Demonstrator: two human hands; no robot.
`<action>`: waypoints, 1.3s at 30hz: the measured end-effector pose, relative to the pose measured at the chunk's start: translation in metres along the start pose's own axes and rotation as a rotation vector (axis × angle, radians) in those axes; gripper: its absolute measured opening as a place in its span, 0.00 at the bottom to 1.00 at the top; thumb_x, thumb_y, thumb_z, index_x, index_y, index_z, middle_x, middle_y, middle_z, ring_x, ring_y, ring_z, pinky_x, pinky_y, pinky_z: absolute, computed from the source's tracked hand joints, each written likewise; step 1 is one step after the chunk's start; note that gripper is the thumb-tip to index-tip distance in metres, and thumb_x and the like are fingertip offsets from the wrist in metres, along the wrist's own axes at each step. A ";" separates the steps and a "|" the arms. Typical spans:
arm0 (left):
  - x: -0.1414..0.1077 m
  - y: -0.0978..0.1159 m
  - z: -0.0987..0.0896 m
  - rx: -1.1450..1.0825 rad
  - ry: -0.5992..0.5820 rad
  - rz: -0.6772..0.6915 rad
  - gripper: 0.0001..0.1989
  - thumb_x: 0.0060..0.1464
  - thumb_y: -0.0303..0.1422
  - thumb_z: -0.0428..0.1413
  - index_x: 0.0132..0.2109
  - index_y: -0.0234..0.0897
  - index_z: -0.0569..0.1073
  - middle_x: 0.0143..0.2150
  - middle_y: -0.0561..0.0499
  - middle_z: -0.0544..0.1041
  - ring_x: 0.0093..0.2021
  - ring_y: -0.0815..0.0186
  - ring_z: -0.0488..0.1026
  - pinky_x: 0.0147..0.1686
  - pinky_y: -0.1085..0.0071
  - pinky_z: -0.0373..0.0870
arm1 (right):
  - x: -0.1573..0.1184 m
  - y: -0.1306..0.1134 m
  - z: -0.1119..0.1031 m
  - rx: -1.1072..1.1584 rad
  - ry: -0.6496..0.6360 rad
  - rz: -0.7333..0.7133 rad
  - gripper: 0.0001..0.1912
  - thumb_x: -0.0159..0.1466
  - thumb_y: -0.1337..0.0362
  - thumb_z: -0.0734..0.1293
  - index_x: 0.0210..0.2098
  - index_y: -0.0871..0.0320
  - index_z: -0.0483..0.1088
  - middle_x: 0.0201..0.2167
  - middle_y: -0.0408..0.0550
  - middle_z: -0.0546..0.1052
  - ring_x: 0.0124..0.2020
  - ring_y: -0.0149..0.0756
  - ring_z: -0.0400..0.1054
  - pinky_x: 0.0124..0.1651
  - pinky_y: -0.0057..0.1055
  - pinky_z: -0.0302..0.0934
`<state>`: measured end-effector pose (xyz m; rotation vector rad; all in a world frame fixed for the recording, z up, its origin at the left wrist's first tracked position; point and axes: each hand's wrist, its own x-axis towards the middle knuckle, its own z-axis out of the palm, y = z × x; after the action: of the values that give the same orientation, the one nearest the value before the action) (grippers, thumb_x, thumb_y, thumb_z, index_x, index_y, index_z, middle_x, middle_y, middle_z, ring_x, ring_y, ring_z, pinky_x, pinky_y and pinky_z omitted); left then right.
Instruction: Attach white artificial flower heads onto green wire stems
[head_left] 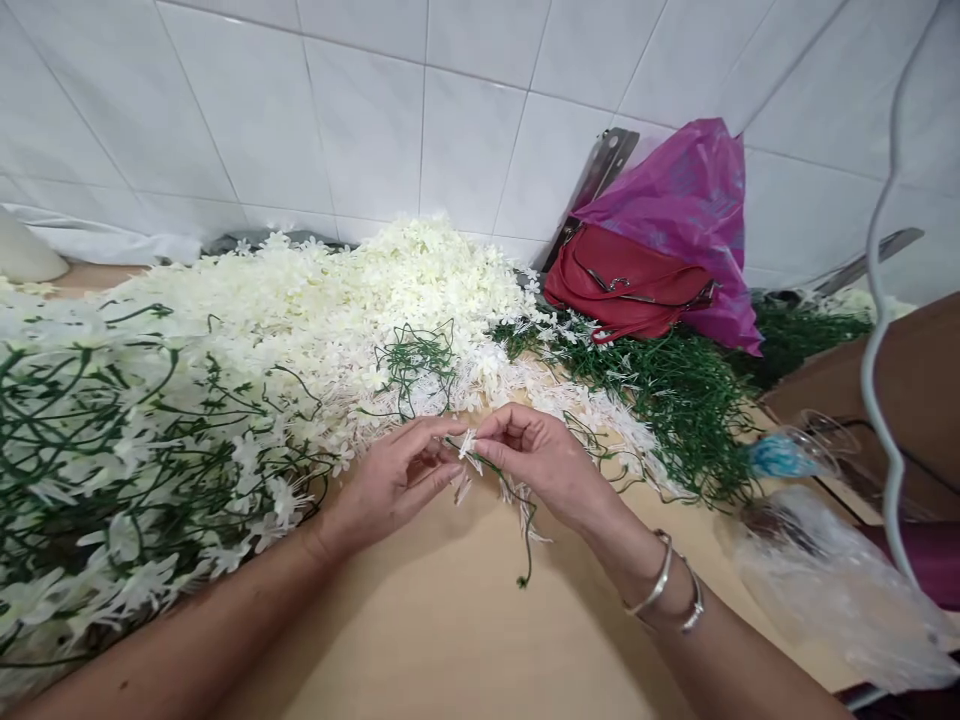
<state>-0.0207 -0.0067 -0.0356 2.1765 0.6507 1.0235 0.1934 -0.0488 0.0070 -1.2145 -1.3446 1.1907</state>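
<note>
The right hand (pixel 541 455) pinches a small white flower (pixel 466 448) over the table (pixel 442 620), before heaped blossoms (pixel 420 270) — a green stem (pixel 531 515) dangles beneath. The left hand (pixel 394 475) curls beside the flower; whether it grips, I cannot tell.

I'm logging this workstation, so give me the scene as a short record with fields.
Left hand: curled close to a small white piece; exact contact unclear
Right hand: thumb and fingertip pinching at that piece; silvery bracelets at the wrist
Below hands: thin green stem
Left side: heaped white blossoms with green stems
Back right: red handbag in front of a purple bag
Far right: clear plastic bag
Surface: light wood-look table
</note>
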 end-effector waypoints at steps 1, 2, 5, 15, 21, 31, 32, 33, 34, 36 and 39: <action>0.000 0.000 0.000 -0.020 0.005 -0.017 0.16 0.69 0.32 0.58 0.61 0.43 0.73 0.49 0.48 0.82 0.43 0.65 0.82 0.46 0.69 0.78 | 0.001 0.001 0.003 0.084 -0.010 0.018 0.09 0.59 0.60 0.78 0.32 0.56 0.76 0.30 0.41 0.78 0.31 0.32 0.71 0.39 0.32 0.63; 0.000 0.001 0.001 -0.042 0.014 -0.035 0.15 0.69 0.33 0.58 0.60 0.42 0.74 0.48 0.49 0.83 0.42 0.65 0.82 0.46 0.69 0.78 | 0.002 0.003 0.006 0.146 -0.010 0.028 0.11 0.58 0.59 0.79 0.32 0.56 0.76 0.30 0.41 0.78 0.32 0.32 0.70 0.39 0.31 0.64; 0.000 -0.001 0.001 -0.091 0.075 -0.075 0.10 0.67 0.34 0.60 0.53 0.40 0.78 0.44 0.49 0.84 0.39 0.65 0.82 0.42 0.69 0.77 | 0.003 0.011 0.016 0.205 0.055 0.028 0.14 0.55 0.57 0.81 0.31 0.56 0.76 0.29 0.40 0.78 0.32 0.31 0.69 0.38 0.30 0.63; 0.002 -0.002 0.001 -0.011 0.218 -0.081 0.12 0.70 0.29 0.54 0.55 0.39 0.78 0.52 0.44 0.79 0.40 0.67 0.79 0.40 0.69 0.75 | 0.003 0.028 0.015 0.368 0.219 0.000 0.16 0.52 0.57 0.83 0.31 0.55 0.75 0.27 0.39 0.75 0.30 0.29 0.66 0.37 0.29 0.62; 0.006 0.002 0.002 0.010 0.114 0.016 0.09 0.67 0.30 0.60 0.52 0.40 0.80 0.49 0.47 0.83 0.47 0.64 0.80 0.46 0.70 0.75 | 0.000 0.027 0.018 0.372 0.142 0.037 0.17 0.52 0.56 0.83 0.31 0.54 0.75 0.28 0.39 0.76 0.30 0.30 0.68 0.38 0.31 0.66; 0.004 0.000 0.007 -0.370 0.222 -0.302 0.06 0.61 0.33 0.65 0.38 0.36 0.79 0.40 0.46 0.84 0.38 0.66 0.80 0.38 0.71 0.75 | -0.006 0.024 0.019 0.159 0.072 0.005 0.12 0.61 0.58 0.77 0.42 0.53 0.77 0.35 0.42 0.79 0.35 0.33 0.72 0.41 0.33 0.67; 0.004 0.000 0.008 -0.404 0.214 -0.300 0.05 0.61 0.33 0.65 0.38 0.36 0.78 0.42 0.46 0.84 0.39 0.65 0.80 0.39 0.71 0.76 | -0.006 0.025 0.019 0.135 0.081 0.007 0.10 0.61 0.58 0.76 0.41 0.53 0.77 0.33 0.42 0.78 0.33 0.32 0.71 0.39 0.33 0.66; 0.005 0.000 0.008 -0.434 0.198 -0.298 0.05 0.60 0.32 0.65 0.38 0.36 0.78 0.43 0.46 0.84 0.40 0.65 0.80 0.41 0.71 0.76 | -0.005 0.026 0.019 0.108 0.091 0.008 0.09 0.63 0.57 0.75 0.39 0.54 0.77 0.31 0.41 0.77 0.31 0.32 0.69 0.37 0.32 0.65; 0.005 0.001 0.008 -0.457 0.183 -0.297 0.05 0.60 0.32 0.65 0.37 0.36 0.78 0.43 0.45 0.84 0.42 0.65 0.81 0.43 0.70 0.76 | -0.005 0.027 0.020 0.082 0.099 0.003 0.08 0.64 0.57 0.74 0.38 0.54 0.77 0.29 0.41 0.76 0.30 0.31 0.68 0.35 0.31 0.64; 0.006 0.000 0.007 -0.485 0.176 -0.306 0.05 0.59 0.32 0.65 0.36 0.36 0.77 0.44 0.45 0.84 0.43 0.65 0.81 0.44 0.70 0.77 | -0.005 0.029 0.021 0.023 0.140 -0.043 0.07 0.66 0.58 0.72 0.37 0.55 0.76 0.29 0.41 0.76 0.30 0.32 0.68 0.35 0.32 0.63; 0.007 -0.001 0.004 -0.482 0.263 -0.359 0.09 0.57 0.32 0.66 0.33 0.36 0.73 0.43 0.46 0.84 0.39 0.67 0.80 0.40 0.72 0.75 | -0.008 0.023 0.023 -0.159 0.303 -0.217 0.02 0.67 0.64 0.70 0.38 0.54 0.77 0.36 0.45 0.79 0.38 0.36 0.72 0.44 0.35 0.67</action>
<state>-0.0132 -0.0024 -0.0352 1.4626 0.7845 1.1384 0.1731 -0.0574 -0.0184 -1.2665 -1.3196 0.7261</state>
